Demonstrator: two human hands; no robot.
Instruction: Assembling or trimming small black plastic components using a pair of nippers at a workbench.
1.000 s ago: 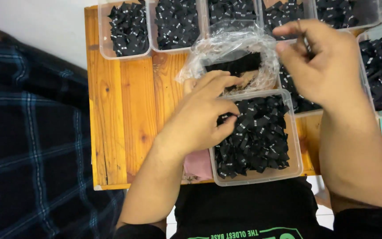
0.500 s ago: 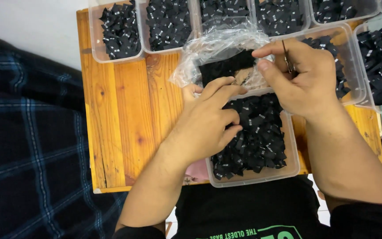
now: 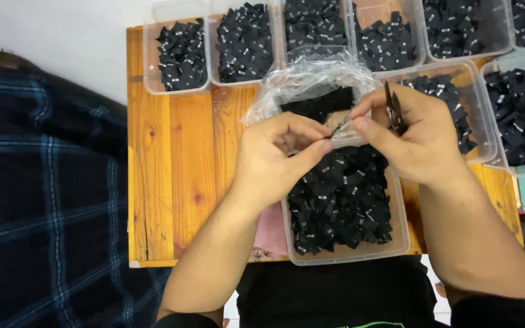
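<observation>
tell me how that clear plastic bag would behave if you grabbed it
The clear plastic bag looks thin and crumpled, so it would probably flop and crinkle. It seems light, holding only some black pieces, and might slide easily on the wooden table.

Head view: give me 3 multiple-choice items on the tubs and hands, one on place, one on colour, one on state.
1. Where is the clear tub nearest the person?
A. On the wooden table's near edge, below both hands
B. On the blue plaid cloth
C. Stacked on the far row of tubs

2. What colour are the small fabric pieces filling the tubs?
A. Red
B. Black with small white marks
C. Plain yellow

3. What is the right hand doing?
A. Lying flat and empty on the table
B. Holding dark metal snips while meeting the left hand over a small dark piece
C. Lifting a tub

Answers:
1 A: it sits at the table's near edge under the hands.
2 B: every tub shows black pieces with white specks.
3 B: the snips stick up from its fingers, and both hands pinch together.
</observation>
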